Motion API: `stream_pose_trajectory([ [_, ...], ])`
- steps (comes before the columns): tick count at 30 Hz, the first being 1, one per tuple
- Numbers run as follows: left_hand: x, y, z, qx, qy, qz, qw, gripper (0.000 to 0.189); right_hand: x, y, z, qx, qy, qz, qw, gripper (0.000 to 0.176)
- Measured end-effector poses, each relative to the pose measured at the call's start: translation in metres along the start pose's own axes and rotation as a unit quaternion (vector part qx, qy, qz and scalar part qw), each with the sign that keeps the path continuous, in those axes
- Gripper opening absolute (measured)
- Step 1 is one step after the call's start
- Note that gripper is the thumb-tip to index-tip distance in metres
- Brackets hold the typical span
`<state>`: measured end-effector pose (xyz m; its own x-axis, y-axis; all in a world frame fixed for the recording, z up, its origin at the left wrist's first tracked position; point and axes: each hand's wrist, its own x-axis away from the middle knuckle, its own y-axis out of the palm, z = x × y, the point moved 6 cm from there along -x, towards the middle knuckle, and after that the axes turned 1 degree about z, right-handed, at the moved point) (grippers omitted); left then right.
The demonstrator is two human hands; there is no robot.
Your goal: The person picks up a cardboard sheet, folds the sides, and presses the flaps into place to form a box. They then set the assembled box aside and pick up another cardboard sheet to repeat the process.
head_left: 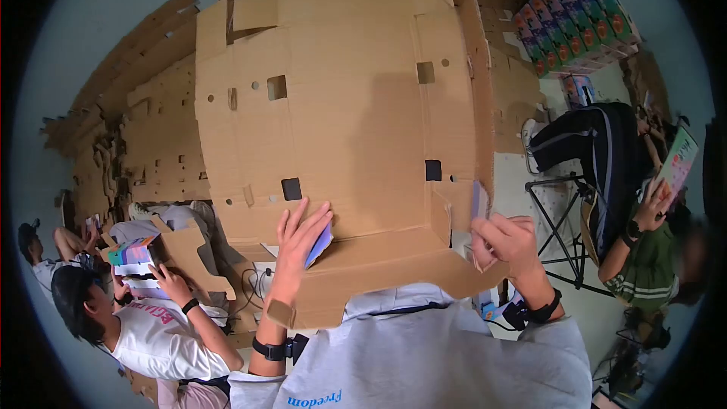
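Observation:
A large brown cardboard sheet (341, 129) with square and round cutouts spreads out in front of me, its right side and near edge folded up as low walls. My left hand (297, 238) rests near the sheet's near left corner, fingers stretched out, beside a small purple-faced flap (321, 247). At the near right corner my right hand (506, 242) has its fingers closed on a cardboard flap (480, 208) that shows a purple face. Part of this flap is hidden behind the fingers.
To the left, a person (144, 326) in a white shirt holds a colourful box (136, 254). On the right, a seated person (644, 280) in green holds a printed panel (679, 157). Colourful boxes (575, 19) stand in rows at the back right. Flattened cardboard (163, 125) leans at the left.

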<state>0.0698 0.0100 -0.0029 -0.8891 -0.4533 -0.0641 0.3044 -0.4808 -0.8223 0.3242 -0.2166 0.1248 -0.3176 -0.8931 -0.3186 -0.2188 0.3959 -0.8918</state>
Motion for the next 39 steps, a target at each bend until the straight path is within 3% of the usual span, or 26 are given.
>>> stream_pose_trajectory([
  [4, -0.007, -0.003, 0.01, 0.004, 0.037, -0.02, 0.999, 0.057, -0.016, 0.022, -0.021, -0.008, -0.122, -0.074, 0.99, 0.036],
  [7, -0.012, -0.008, 0.017, 0.023, 0.043, -0.043, 0.998, 0.065, -0.031, 0.041, -0.051, -0.024, -0.197, -0.071, 0.978, 0.047],
  [13, -0.014, -0.015, 0.022, 0.059, 0.016, -0.048, 0.997, 0.072, -0.052, 0.113, -0.043, 0.024, -0.199, -0.14, 0.97, 0.033],
  [16, -0.001, -0.027, 0.015, -0.011, -0.023, -0.077, 0.997, 0.076, -0.065, 0.083, -0.049, 0.015, -0.236, -0.048, 0.971, 0.029],
  [18, 0.011, -0.04, 0.008, -0.051, -0.062, -0.079, 0.994, 0.071, -0.062, 0.068, -0.036, 0.027, -0.13, 0.017, 0.991, 0.049],
  [21, 0.041, -0.066, -0.016, -0.117, -0.165, 0.084, 0.976, 0.061, -0.061, 0.06, -0.019, -0.03, 0.113, 0.109, 0.987, 0.077],
  [22, 0.048, -0.076, -0.025, -0.121, -0.211, 0.128, 0.961, 0.045, -0.057, 0.068, -0.007, -0.122, 0.199, 0.095, 0.968, 0.082],
  [23, 0.062, -0.076, -0.045, -0.001, -0.261, 0.151, 0.954, 0.04, -0.051, 0.077, 0.004, -0.207, 0.285, 0.095, 0.931, 0.086],
  [25, 0.091, -0.072, -0.086, 0.236, -0.344, 0.19, 0.889, 0.031, -0.03, 0.122, 0.032, -0.482, 0.416, 0.003, 0.771, 0.088],
  [27, 0.104, -0.084, -0.094, 0.346, -0.367, 0.17, 0.847, 0.022, -0.03, 0.126, 0.034, -0.491, 0.397, 0.027, 0.775, 0.085],
  [31, 0.096, -0.127, -0.053, 0.452, -0.359, 0.066, 0.814, 0.031, -0.032, 0.126, 0.032, -0.506, 0.388, 0.043, 0.769, 0.084],
  [35, 0.089, -0.13, -0.025, 0.486, -0.278, 0.03, 0.828, 0.049, -0.022, 0.128, 0.039, -0.479, 0.398, 0.043, 0.781, 0.081],
  [36, 0.082, -0.131, -0.011, 0.387, -0.219, -0.029, 0.895, 0.066, -0.02, 0.127, 0.039, -0.466, 0.409, 0.042, 0.783, 0.08],
  [39, 0.059, -0.121, 0.023, 0.163, -0.144, -0.095, 0.971, 0.081, -0.027, 0.125, 0.035, -0.482, 0.388, 0.048, 0.784, 0.077],
])
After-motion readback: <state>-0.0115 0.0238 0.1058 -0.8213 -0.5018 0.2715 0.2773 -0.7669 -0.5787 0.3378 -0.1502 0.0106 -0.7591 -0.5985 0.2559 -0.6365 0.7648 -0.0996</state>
